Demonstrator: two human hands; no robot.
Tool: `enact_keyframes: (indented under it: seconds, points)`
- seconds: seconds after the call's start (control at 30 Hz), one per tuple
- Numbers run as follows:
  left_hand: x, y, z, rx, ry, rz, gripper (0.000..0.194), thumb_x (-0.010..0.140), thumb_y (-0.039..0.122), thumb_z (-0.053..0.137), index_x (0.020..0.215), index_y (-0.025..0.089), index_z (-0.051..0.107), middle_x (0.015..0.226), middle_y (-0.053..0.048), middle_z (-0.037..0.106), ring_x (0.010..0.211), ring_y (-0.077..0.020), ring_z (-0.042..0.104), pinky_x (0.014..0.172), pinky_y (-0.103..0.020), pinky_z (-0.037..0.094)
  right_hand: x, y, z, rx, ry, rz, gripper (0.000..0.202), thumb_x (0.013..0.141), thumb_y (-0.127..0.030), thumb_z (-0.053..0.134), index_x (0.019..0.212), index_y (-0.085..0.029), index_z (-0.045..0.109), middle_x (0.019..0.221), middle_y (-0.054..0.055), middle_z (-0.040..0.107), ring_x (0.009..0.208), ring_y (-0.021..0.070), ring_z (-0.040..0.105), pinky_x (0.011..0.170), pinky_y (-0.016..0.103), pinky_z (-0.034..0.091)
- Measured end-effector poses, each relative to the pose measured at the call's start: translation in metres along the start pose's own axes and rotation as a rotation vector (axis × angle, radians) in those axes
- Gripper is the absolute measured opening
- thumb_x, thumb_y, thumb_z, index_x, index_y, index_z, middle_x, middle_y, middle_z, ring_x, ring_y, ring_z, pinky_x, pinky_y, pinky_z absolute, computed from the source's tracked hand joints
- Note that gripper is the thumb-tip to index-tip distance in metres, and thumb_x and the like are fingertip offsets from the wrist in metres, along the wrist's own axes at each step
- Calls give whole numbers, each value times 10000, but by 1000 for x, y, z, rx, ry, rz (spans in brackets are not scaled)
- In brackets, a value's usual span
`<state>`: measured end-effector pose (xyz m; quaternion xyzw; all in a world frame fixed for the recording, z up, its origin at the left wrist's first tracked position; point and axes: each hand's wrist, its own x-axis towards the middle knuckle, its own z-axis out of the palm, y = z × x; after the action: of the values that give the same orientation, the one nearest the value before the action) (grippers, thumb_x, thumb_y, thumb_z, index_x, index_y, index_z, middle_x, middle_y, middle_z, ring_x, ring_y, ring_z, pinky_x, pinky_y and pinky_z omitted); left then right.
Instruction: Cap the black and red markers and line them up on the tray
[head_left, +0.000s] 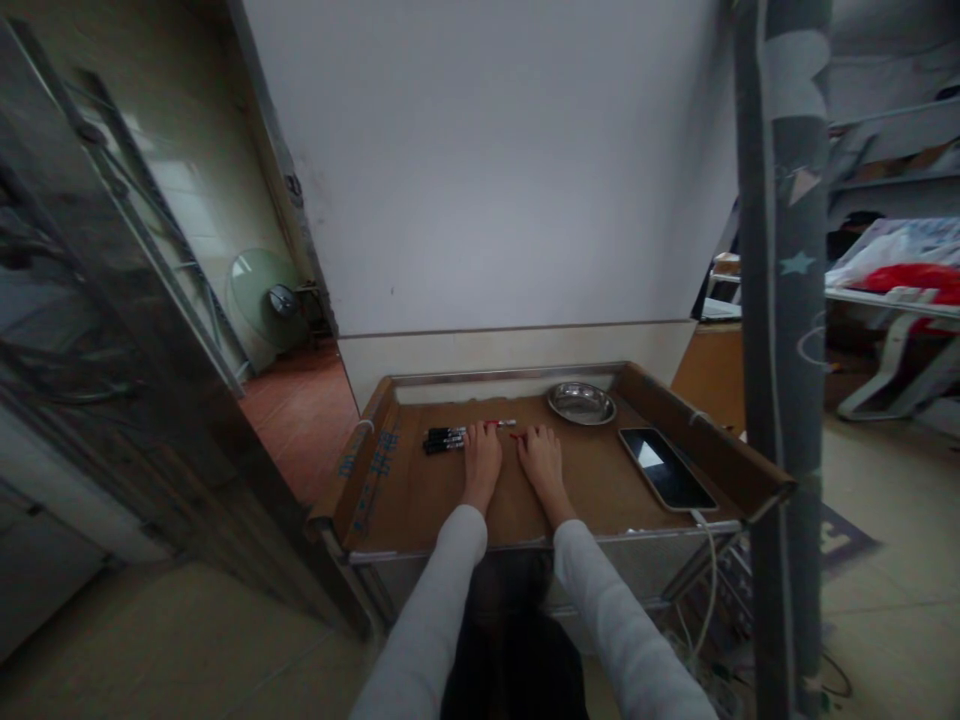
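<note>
Brown cardboard (592, 495) lines the table, its surface flat and matte, with folded walls rising at left and right; dark marks are written on its left part. Slim black pens (444, 440), rod-shaped with pale print, lie side by side on the left, their right ends just beside the left hand (482, 458). A thin red and white pen (504, 423) lies at that hand's fingertips, on the far side. The left hand is palm down, fingers bent; whether it grips the pen I cannot tell. The right hand (541, 458) is also palm down, fingers loosely curled, with a small red piece (517, 436) at its left edge; its hold is unclear too. Far right sits a round, shiny metal dish (581, 402); nearer, a smooth glassy phone (666, 470) with a white cable (711, 575).
</note>
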<state>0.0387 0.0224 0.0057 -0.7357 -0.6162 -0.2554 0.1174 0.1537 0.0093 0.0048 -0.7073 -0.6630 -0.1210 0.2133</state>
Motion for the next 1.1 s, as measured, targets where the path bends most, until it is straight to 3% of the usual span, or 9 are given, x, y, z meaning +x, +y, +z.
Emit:
enact_keyframes:
  seconds: [0.23,0.5,0.77,0.87,1.1]
  points:
    - [1,1,-1,16,-8,-19,262,908,160,337,1016,125,573,987,-122,571,947,-257,501,829,-393,413,1,1,3,-6,-7,7,239,912,-239,386,984,-134,589,1026,124,591,963,226,500,788,308,330]
    - [0,-1,-3,-53,-49,65,307,907,170,375,1127,250,573,1065,-84,560,990,-232,492,853,-372,407,3,2,5,-12,-30,0,246,913,-242,380,1002,-141,586,1036,131,588,965,226,490,795,307,320]
    - [3,-2,0,-118,-62,138,338,904,157,393,1181,274,547,1117,-64,561,1019,-208,491,883,-357,392,2,0,1,-26,-20,31,260,918,-233,359,998,-140,589,1033,131,590,961,226,493,784,312,317]
    - [7,-1,0,-153,-73,186,304,899,164,414,1127,276,581,1120,-59,570,1018,-210,498,874,-357,391,-1,0,-4,-37,-1,43,269,917,-201,341,993,-133,590,1024,136,594,949,227,503,780,315,321]
    - [11,0,4,-163,-73,155,178,885,183,459,985,196,605,1032,-81,599,983,-224,519,851,-360,396,1,0,-1,-28,-17,57,270,916,-195,343,1002,-126,590,1036,149,590,962,236,505,780,319,326]
